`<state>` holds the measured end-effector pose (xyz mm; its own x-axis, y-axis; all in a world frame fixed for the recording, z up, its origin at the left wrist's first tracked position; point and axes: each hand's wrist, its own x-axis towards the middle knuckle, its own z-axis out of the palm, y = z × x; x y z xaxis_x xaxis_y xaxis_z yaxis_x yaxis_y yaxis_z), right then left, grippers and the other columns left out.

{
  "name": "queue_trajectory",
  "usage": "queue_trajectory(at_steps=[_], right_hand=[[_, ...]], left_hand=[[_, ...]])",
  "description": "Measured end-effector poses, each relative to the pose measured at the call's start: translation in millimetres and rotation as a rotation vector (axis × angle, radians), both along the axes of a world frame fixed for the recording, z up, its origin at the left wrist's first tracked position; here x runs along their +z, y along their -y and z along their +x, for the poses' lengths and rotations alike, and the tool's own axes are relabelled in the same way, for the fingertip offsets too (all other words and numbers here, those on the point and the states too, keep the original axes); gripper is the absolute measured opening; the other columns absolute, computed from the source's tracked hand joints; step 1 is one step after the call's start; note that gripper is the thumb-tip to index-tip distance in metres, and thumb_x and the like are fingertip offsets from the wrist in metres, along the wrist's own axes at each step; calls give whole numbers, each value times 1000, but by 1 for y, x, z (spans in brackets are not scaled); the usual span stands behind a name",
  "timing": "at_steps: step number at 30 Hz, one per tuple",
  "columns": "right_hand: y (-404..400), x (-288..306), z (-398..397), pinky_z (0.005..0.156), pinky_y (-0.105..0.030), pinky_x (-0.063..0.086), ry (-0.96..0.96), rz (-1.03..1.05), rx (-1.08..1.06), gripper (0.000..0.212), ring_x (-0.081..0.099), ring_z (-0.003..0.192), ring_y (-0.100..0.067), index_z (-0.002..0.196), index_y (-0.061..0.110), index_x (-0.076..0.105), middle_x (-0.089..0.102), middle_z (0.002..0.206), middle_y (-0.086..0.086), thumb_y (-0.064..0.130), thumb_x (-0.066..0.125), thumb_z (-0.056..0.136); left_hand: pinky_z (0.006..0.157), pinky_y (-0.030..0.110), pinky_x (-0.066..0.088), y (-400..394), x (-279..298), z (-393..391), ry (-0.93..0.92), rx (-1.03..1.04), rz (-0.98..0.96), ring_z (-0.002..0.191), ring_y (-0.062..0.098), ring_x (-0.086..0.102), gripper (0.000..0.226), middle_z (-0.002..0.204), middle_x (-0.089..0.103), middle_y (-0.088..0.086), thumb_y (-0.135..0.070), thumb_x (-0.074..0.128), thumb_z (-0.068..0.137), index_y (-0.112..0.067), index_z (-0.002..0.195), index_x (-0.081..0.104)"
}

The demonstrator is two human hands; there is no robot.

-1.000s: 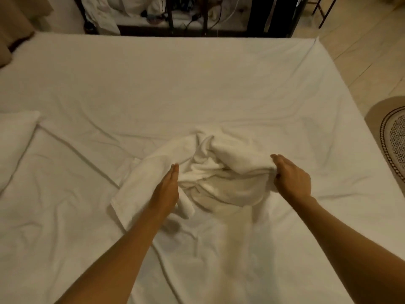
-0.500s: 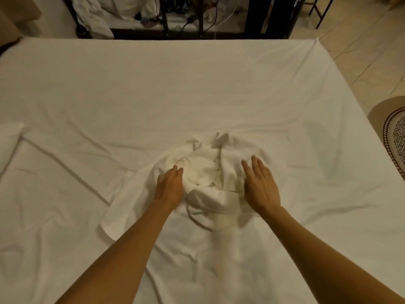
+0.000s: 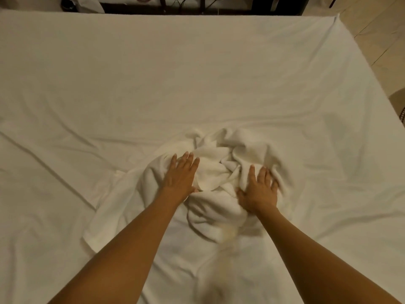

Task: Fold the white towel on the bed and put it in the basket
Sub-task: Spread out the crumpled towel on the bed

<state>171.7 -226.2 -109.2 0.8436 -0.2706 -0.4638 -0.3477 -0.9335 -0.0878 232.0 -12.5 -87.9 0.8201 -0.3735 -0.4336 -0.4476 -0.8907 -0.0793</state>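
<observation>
The white towel (image 3: 215,170) lies crumpled in a heap in the middle of the bed (image 3: 197,73), with one flat corner trailing toward the lower left. My left hand (image 3: 180,175) rests flat on the heap's left side, fingers spread. On the right side of the heap my right hand (image 3: 258,189) presses down, palm flat and fingers apart. Neither hand has cloth pinched in it. No basket is in view.
The bed sheet is wrinkled, with long creases running left of the towel. Dark furniture with cables (image 3: 197,5) stands beyond the far edge. Tiled floor (image 3: 383,40) and the edge of a rug (image 3: 400,104) lie to the right of the bed.
Both hands let go of the towel's sides and moved onto its top, now pressing flat. The heap has bunched toward the middle. The view shifted closer and slightly left.
</observation>
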Motion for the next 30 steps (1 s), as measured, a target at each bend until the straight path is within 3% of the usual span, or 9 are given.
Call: queue_trajectory(at_steps=[4, 6, 9, 15, 20, 22, 24, 27, 30], right_hand=[[32, 4, -1, 112, -41, 22, 153, 0, 49, 66, 23, 140, -32, 148, 20, 18, 23, 153, -14, 26, 47, 89], [56, 16, 1, 99, -41, 38, 229, 6, 57, 61, 46, 124, -34, 141, 19, 35, 43, 141, -13, 16, 53, 83], [99, 42, 11, 78, -41, 47, 261, -97, 87, 54, 62, 95, -37, 130, 22, 47, 59, 118, -14, 13, 56, 78], [157, 70, 32, 77, -42, 45, 245, -344, 69, 42, 62, 82, -38, 120, 14, 55, 66, 97, -16, 9, 54, 78], [115, 54, 32, 105, -50, 29, 309, -189, 56, 57, 49, 116, -39, 135, 13, 42, 53, 127, -20, 7, 53, 80], [84, 52, 29, 107, -51, 27, 427, -122, 128, 60, 44, 123, -39, 132, 8, 46, 49, 133, -23, 7, 58, 73], [52, 49, 26, 101, -51, 37, 543, -68, 253, 60, 50, 117, -40, 123, 4, 53, 55, 126, -24, 7, 65, 64], [17, 39, 21, 97, -43, 41, 460, 43, 348, 54, 51, 117, -37, 121, 6, 55, 57, 125, -19, 0, 62, 69], [7, 22, 17, 105, -39, 32, 296, 82, 372, 51, 39, 128, -31, 132, 11, 46, 47, 137, -14, 15, 58, 83]], left_hand=[[117, 53, -6, 0, -9, 5, 65, 95, 19, 147, 25, 12, 90, 157, 17, 11, -51, 49, 89, -11, 150, -5], [117, 52, -3, -4, -9, 10, 123, 111, 2, 135, 27, 35, 76, 143, 41, 10, -44, 48, 92, -12, 150, 12], [118, 49, 4, -18, -6, 18, 179, 136, -9, 120, 25, 49, 47, 127, 52, 8, -31, 47, 93, -14, 136, 40], [115, 50, 14, -36, -4, 25, 240, 230, -33, 118, 28, 50, 42, 126, 53, 11, -38, 52, 90, -16, 126, 48], [119, 46, 12, -17, -5, 17, 250, 157, -160, 116, 25, 51, 32, 122, 55, 6, -13, 51, 88, -13, 119, 50], [118, 45, 13, -9, -4, 13, 256, 121, -173, 113, 25, 53, 30, 117, 56, 6, -12, 53, 87, -11, 117, 50], [115, 44, 21, -3, -2, 11, 275, 130, -188, 105, 26, 58, 24, 108, 61, 6, -13, 55, 87, -11, 110, 52], [88, 40, 48, -4, 2, 9, 338, 140, -221, 71, 27, 65, 21, 78, 67, 7, -13, 74, 74, -10, 86, 58], [67, 37, 52, -12, 7, 6, 429, 157, -366, 53, 28, 58, 22, 62, 62, 8, -12, 77, 70, -8, 73, 56]])
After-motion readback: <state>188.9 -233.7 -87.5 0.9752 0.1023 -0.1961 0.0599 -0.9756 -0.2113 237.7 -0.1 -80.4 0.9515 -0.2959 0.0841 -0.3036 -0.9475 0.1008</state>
